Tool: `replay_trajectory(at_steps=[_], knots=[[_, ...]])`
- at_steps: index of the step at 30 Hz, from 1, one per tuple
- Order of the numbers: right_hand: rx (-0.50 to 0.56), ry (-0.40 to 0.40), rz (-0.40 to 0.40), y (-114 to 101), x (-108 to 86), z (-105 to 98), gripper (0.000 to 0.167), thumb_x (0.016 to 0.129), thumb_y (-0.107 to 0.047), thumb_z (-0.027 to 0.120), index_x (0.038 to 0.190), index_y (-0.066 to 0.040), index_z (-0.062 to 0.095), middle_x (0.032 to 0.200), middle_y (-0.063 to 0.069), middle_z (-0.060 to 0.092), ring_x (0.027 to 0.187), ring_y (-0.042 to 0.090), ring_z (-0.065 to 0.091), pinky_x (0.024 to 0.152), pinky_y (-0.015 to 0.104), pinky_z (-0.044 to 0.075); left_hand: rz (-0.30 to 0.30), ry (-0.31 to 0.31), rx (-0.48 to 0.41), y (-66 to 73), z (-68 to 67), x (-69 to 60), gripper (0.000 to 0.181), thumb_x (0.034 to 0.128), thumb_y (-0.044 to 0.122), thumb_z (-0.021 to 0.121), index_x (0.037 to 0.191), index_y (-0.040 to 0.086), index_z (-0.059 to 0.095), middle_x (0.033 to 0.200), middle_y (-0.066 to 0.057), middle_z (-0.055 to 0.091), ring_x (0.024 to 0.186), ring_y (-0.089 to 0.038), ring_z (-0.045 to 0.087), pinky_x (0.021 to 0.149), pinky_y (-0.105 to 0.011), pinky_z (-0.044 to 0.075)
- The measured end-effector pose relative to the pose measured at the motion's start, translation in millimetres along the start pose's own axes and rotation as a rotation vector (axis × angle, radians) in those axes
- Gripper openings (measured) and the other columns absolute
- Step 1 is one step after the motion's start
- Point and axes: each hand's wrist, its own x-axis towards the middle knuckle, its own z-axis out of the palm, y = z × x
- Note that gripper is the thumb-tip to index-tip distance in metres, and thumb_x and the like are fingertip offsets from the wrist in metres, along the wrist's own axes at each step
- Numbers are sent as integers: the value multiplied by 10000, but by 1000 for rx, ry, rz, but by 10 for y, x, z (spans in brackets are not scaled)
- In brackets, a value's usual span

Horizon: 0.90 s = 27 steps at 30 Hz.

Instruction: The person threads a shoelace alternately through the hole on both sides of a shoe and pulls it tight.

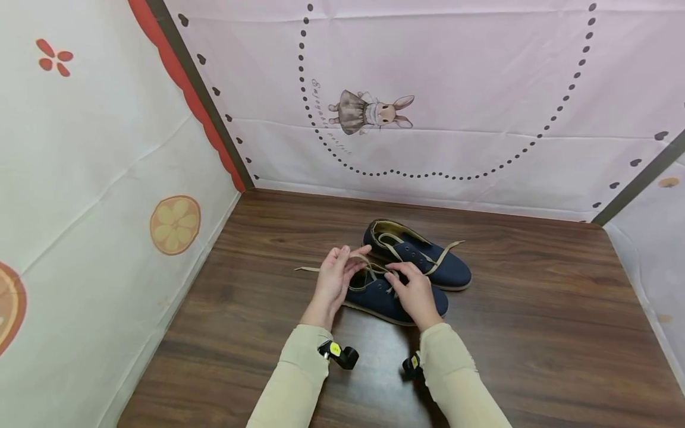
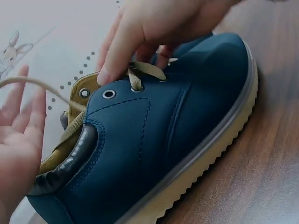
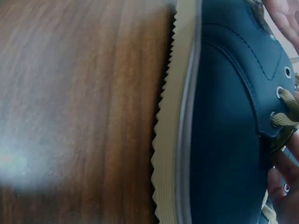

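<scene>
A navy blue shoe (image 1: 379, 299) with a pale, ridged sole stands on the wooden floor. My left hand (image 1: 334, 278) is beside its heel opening, holding a tan shoelace (image 2: 44, 86) that arcs from the shoe's opening across the fingers. The left thumb is outside the left wrist view. Over the eyelets, my right hand (image 1: 416, 291) has its thumb and fingers curled at the tan-lined upper edge of the lacing flap (image 2: 122, 103). Its fingertips are partly hidden. The flap's top eyelet (image 2: 109, 94) has no lace through it; the lower ones are laced.
A matching navy shoe (image 1: 453, 270) stands just behind, its lace (image 1: 448, 252) loose over the toe. A loose lace end (image 1: 307, 269) sticks out left of my left hand. Printed cloth walls (image 1: 455, 71) border the brown wooden floor (image 1: 562, 321).
</scene>
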Motion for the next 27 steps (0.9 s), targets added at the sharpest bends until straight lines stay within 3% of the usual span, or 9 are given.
replay_trajectory(at_steps=[2,6,9,13,16,22,27], knots=[[43,-12,49,-1,18,-10,156,873,-189,658,997,-105,703,995,25,635,991,206,574,866,398,416,10,-17,37,13,20,-10,207,994,186,437,813,89,411,789,-56,672,769,-180,639,741,-294,482],[74,-41,119,-13,56,-26,175,884,-189,640,977,-55,702,996,74,629,1025,252,534,898,417,384,-10,30,285,-1,65,-20,165,929,142,572,820,24,535,667,-22,581,592,-107,567,632,-226,457],[71,-45,148,-30,79,-25,186,884,-178,638,970,-25,699,998,102,627,1030,287,517,905,443,365,-51,17,446,-30,77,-19,153,857,95,665,923,-40,636,757,-55,649,656,-112,614,665,-227,469],[75,-52,176,-43,91,-20,201,881,-178,640,979,-13,697,1011,115,624,1034,297,514,902,447,365,-111,-43,601,-28,87,-26,229,835,75,686,1023,-43,630,821,-68,678,733,-127,648,666,-237,476],[81,-57,186,-41,95,-16,211,882,-183,640,991,-10,694,1020,116,622,1033,293,522,899,441,374,-126,-52,652,-33,94,-30,228,863,90,657,1057,-20,611,853,-81,692,684,-111,646,616,-220,465],[86,-52,193,-29,98,-14,205,879,-183,644,987,-16,697,1004,108,622,1015,282,538,888,432,385,-107,-24,658,-64,92,-34,195,905,135,604,1024,-14,643,836,-104,699,499,-83,543,525,-206,438],[92,-53,198,-31,92,-17,201,880,-176,642,984,-12,695,1002,110,621,1009,282,540,888,429,389,-69,-33,859,-77,114,-27,313,981,282,468,834,31,587,622,-7,574,519,-95,482,566,-239,409]])
